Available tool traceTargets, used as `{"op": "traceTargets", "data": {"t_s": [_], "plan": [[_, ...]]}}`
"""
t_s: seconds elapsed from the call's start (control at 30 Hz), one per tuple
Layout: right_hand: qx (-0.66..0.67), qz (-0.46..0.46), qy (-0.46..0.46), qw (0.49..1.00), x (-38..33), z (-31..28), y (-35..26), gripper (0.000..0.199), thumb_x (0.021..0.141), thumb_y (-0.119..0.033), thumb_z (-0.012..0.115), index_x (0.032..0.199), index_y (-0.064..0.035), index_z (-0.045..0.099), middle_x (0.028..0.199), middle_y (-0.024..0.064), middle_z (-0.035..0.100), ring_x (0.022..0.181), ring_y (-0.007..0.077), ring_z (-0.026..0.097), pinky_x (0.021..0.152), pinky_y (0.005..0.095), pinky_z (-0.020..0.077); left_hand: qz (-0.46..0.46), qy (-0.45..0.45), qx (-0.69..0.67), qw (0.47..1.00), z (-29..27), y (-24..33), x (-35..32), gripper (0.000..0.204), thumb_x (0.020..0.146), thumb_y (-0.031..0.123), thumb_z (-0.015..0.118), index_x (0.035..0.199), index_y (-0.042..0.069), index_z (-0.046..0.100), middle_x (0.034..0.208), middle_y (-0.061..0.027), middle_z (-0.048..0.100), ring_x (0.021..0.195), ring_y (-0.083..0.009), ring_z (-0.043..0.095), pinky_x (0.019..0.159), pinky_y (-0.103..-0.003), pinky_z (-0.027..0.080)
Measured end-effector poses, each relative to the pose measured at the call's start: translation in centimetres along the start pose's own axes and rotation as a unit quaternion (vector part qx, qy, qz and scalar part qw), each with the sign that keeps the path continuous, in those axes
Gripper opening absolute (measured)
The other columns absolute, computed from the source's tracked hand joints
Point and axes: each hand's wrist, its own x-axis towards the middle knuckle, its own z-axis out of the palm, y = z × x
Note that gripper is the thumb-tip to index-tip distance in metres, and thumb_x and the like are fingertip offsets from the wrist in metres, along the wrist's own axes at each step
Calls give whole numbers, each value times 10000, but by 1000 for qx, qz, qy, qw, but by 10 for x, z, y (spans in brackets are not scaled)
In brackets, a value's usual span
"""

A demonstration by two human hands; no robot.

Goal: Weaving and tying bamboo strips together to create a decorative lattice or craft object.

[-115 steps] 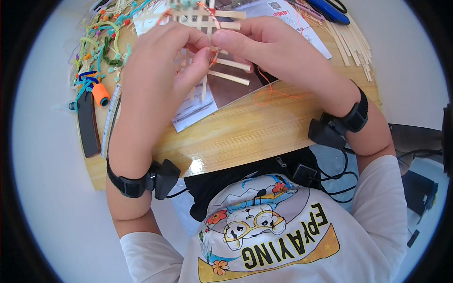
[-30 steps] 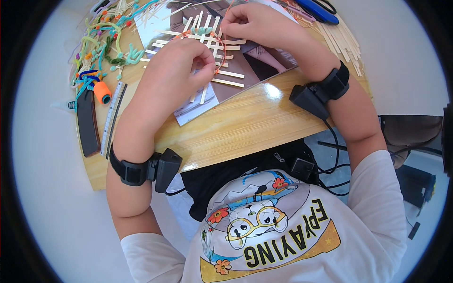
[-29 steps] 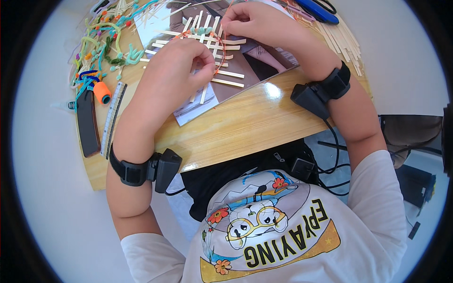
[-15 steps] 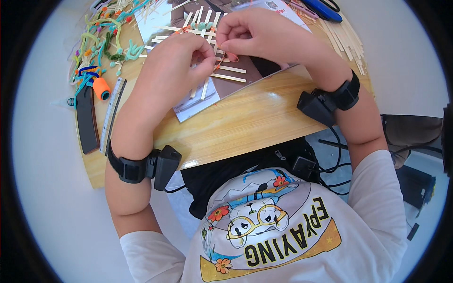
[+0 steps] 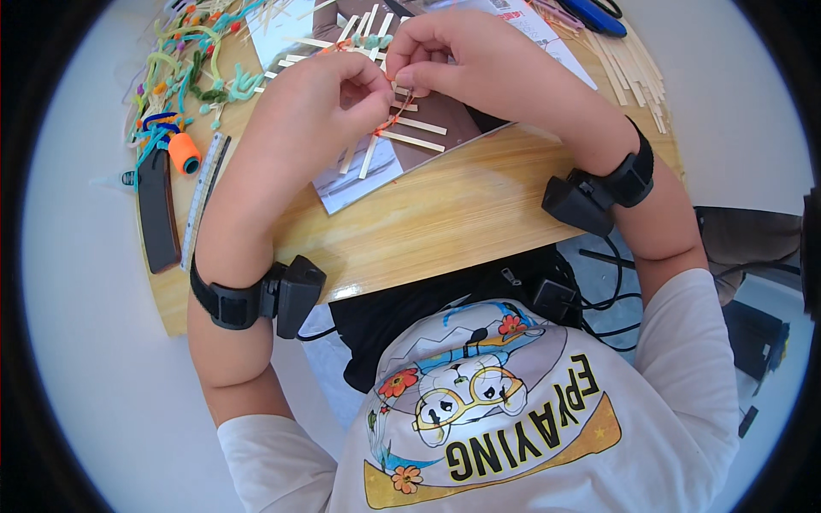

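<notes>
White printed T-shirt (image 5: 513, 427), black wristbands (image 5: 256, 295)

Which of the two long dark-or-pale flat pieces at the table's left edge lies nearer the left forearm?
The pale ruler: it lies right of the black bar, closer to the left forearm.

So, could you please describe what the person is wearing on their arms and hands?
Both hands, left hand and right hand, are bare, with no gloves or rings visible. Each wrist carries a black strap with a boxy black module: left wristband, right wristband. The white short sleeves end above the elbows, leaving the forearms uncovered.
</notes>
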Motion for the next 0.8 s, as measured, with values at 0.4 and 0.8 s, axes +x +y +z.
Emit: {"op": "traceTargets", "data": {"t_s": [0.4,0.8], "plan": [[-73,3,10,997,-2,7,-7,140,838,-149,673,915,-38,710,755,75,705,688,164,672,634,285,510,-1,50,-88,995,-3,-3,0,191,849,159,635,912,-19,667,763,-58,661,703,-99,613,653,-250,495],[56,47,-30,997,5,4,10,141,873,-157,661,942,-36,682,744,32,690,668,91,622,625,228,487,27,15,-252,967,5,-6,5,458,842,66,676,1274,11,532,999,-81,672,829,-117,640,724,-260,535]]}}
